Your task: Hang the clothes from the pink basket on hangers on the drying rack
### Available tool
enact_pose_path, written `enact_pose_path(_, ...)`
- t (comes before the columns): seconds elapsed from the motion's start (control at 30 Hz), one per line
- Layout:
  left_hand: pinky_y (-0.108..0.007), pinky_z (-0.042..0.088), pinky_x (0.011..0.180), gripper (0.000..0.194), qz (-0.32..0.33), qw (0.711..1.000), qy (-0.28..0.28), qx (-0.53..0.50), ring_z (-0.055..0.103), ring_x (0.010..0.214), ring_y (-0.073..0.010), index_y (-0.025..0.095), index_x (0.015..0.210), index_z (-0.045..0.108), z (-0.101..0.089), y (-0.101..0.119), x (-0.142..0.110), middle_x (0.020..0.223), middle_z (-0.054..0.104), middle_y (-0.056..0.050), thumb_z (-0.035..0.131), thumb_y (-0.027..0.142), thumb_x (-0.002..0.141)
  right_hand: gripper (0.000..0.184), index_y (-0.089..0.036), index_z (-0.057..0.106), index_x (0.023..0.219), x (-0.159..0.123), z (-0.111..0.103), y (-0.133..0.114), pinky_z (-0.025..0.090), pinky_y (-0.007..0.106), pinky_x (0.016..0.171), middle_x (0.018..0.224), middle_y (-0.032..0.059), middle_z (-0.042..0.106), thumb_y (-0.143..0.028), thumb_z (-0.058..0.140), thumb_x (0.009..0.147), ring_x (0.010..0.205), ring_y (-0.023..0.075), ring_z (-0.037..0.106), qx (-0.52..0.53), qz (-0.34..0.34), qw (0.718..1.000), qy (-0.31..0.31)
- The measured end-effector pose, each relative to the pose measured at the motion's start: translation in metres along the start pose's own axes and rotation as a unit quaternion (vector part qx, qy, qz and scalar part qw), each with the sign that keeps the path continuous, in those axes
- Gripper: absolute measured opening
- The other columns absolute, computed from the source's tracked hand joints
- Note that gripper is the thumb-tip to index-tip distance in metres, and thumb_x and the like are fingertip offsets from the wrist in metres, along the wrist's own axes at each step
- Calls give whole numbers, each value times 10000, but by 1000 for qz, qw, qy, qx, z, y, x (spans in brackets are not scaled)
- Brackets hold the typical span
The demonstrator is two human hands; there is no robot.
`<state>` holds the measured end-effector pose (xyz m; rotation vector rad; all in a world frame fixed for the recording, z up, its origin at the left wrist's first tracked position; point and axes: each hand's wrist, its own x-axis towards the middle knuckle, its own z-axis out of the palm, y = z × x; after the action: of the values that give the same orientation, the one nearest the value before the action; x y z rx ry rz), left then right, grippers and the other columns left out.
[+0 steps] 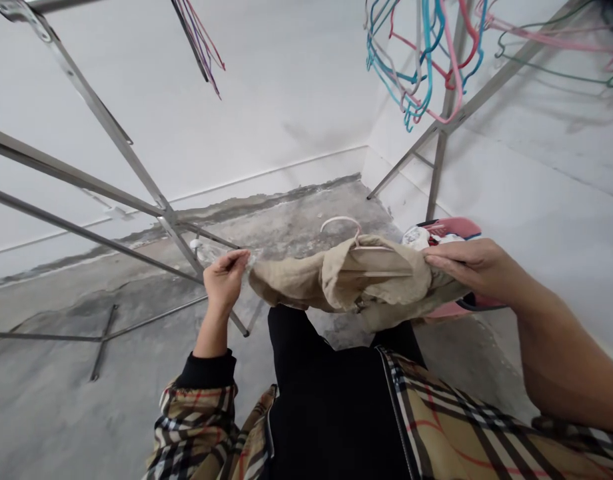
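Note:
A beige shirt hangs in front of me on a pale pink hanger, whose hook rises above the collar. Its inside and part of the hanger's bar show through the neck opening. My right hand pinches the cloth at the right shoulder between thumb and fingers. At the opposite end, my left hand is closed in a pinch right beside the shirt's left edge. Whether a bit of cloth lies between those fingertips I cannot make out.
Metal rack bars cross the left side, their feet on the grey concrete floor. Several coloured hangers hang from a second frame at upper right. Behind my right hand sits a pink basin with cloth in it. White walls meet ahead.

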<state>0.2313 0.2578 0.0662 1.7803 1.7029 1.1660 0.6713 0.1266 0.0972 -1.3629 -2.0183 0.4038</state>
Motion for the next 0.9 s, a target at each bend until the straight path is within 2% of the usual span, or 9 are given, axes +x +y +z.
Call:
enact_pose_path(0.07, -339, 556, 829, 290, 67, 996, 22, 58, 691, 935, -203, 166, 990, 726, 4, 12, -7, 1000, 749, -89, 633, 391, 834, 245, -142, 744, 942, 1, 3, -5, 517, 217, 668, 846, 52, 762, -257, 528, 937, 724, 139, 703, 13, 20, 1000, 2)
enact_pose_path(0.13, -354, 531, 902, 327, 174, 980, -16, 98, 645, 1096, -221, 189, 1133, 684, 14, 29, -21, 1185, 697, -109, 615, 361, 863, 256, -145, 744, 942, 5, 8, -11, 518, 227, 693, 877, 63, 764, -269, 520, 938, 758, 151, 707, 17, 36, 999, 7)
enact_pose_path(0.17, -347, 526, 912, 354, 227, 967, -53, 101, 636, 1118, -221, 197, 1184, 662, 20, 37, -29, 1216, 683, -113, 621, 349, 867, 262, -151, 742, 946, 8, 12, -14, 519, 231, 706, 891, 63, 763, -280, 514, 940, 772, 155, 708, 23, 41, 999, 7)
enact_pose_path(0.23, -288, 542, 830, 343, 292, 946, -105, 89, 684, 970, -185, 199, 1201, 656, 33, 52, -43, 1086, 726, -98, 615, 316, 881, 274, -168, 738, 951, 14, 18, -19, 520, 232, 719, 900, 52, 762, -304, 500, 947, 781, 154, 706, 44, 44, 998, 5)
enact_pose_path(0.33, -197, 513, 639, 235, 315, 944, -83, 50, 663, 677, -111, 186, 1102, 705, 43, 63, -51, 813, 730, -42, 571, 232, 915, 267, -186, 735, 906, 19, 25, -23, 512, 216, 684, 832, 26, 757, -318, 506, 945, 728, 137, 694, 73, 38, 997, 8)
enact_pose_path(0.5, -165, 463, 556, 206, 364, 929, -68, 3, 591, 566, -73, 201, 1044, 737, 32, 61, -39, 701, 679, 1, 618, 165, 880, 241, -168, 715, 787, 18, 28, -25, 451, 182, 568, 671, 2, 711, -294, 563, 924, 587, 97, 634, 111, 31, 993, 40)
enact_pose_path(0.63, -165, 463, 549, 264, 405, 909, -102, -9, 580, 569, -71, 228, 1079, 722, 22, 60, -34, 698, 658, 10, 634, 116, 857, 289, -154, 687, 750, 17, 29, -25, 418, 184, 543, 643, 3, 681, -326, 547, 934, 561, 88, 593, 131, 57, 988, 54)
enact_pose_path(0.77, -134, 414, 507, 236, 450, 880, -146, 36, 534, 532, -46, 210, 1050, 724, 17, 62, -34, 649, 593, 28, 648, 110, 850, 346, -148, 648, 729, 20, 28, -21, 396, 193, 542, 641, 10, 651, -363, 500, 956, 563, 88, 561, 114, 75, 988, 78)
enact_pose_path(0.9, -115, 381, 497, 193, 452, 870, -188, 53, 474, 498, -23, 194, 1049, 716, 17, 65, -35, 628, 533, 45, 616, 154, 889, 385, -153, 633, 742, 27, 25, -20, 398, 201, 553, 642, 15, 644, -419, 469, 966, 588, 100, 567, 107, 76, 987, 90)
